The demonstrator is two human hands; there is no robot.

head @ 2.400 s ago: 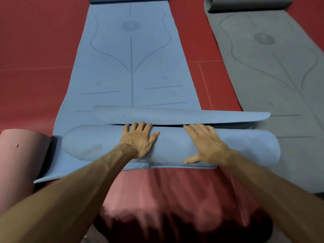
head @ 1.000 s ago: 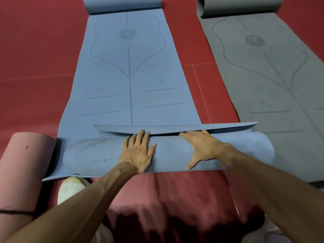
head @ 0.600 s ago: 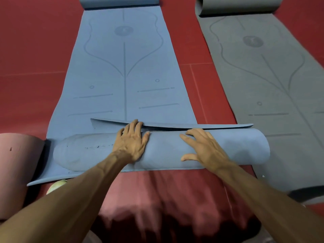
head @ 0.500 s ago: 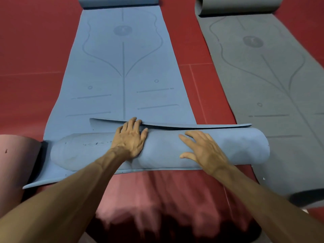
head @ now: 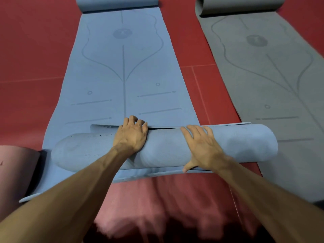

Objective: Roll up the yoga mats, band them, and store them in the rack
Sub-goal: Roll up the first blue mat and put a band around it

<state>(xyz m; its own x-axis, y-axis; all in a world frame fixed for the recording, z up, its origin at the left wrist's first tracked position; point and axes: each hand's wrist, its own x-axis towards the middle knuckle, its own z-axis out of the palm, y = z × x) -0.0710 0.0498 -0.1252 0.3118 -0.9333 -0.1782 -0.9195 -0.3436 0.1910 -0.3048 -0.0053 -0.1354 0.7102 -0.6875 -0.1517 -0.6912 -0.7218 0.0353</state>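
One blue mat [head: 228, 146] half-rolled, left hand [head: 130, 135] now gripping it, right hand [head: 203, 148] flat

mats: 3 in all | blue mat [head: 122, 76]: 1 | grey mat [head: 273, 81]: 1 | pink mat [head: 15, 169]: 1 | curled-up far ends [head: 119, 4]: 2 | hands: 2, one left hand [head: 130, 135], one right hand [head: 203, 148] | bare forearms [head: 78, 190]: 2 | red floor [head: 35, 50]: 1
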